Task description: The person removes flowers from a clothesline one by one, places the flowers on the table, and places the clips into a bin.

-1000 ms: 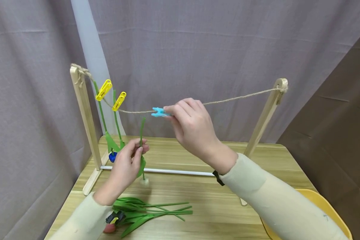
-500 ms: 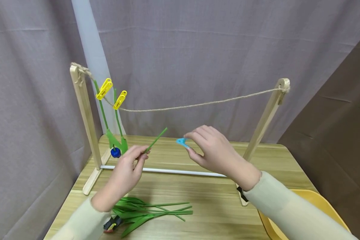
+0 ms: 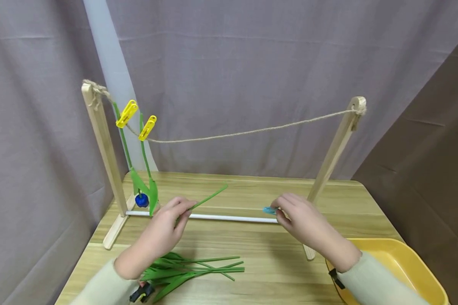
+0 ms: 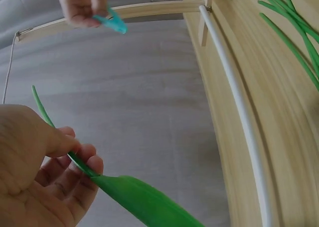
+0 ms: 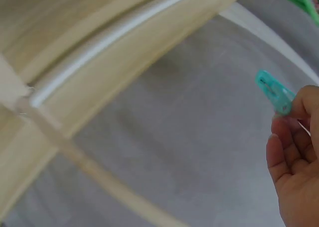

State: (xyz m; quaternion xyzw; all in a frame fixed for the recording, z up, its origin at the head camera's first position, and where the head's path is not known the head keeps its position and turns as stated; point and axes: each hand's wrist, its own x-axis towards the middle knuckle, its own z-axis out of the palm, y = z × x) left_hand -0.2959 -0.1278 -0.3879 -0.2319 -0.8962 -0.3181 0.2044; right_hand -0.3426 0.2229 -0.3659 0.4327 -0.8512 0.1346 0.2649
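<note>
In the head view my left hand [image 3: 162,231] pinches an artificial flower by its green stem [image 3: 210,197], low in front of the rack. The left wrist view shows its broad leaf [image 4: 144,199] beyond the fingers; the bloom is hidden. To the right, my right hand [image 3: 305,222] holds a light-blue clothespin [image 3: 269,210] between thumb and fingers, well below the twine [image 3: 252,132]. Two yellow clothespins [image 3: 148,128] grip the twine at its left end. Flower stems hang from them head down, one with a blue bloom [image 3: 141,200].
Wooden posts [image 3: 104,146] hold up the twine, with a white rod [image 3: 229,217] joining their feet. Several green-stemmed flowers [image 3: 187,271] lie in a bunch at the front of the table. A yellow tray [image 3: 423,262] stands at the right, partly behind the right sleeve.
My right hand has come off the twine with the blue clothespin and moved down to the right. The flower in my left hand has tipped from upright to slanting right.
</note>
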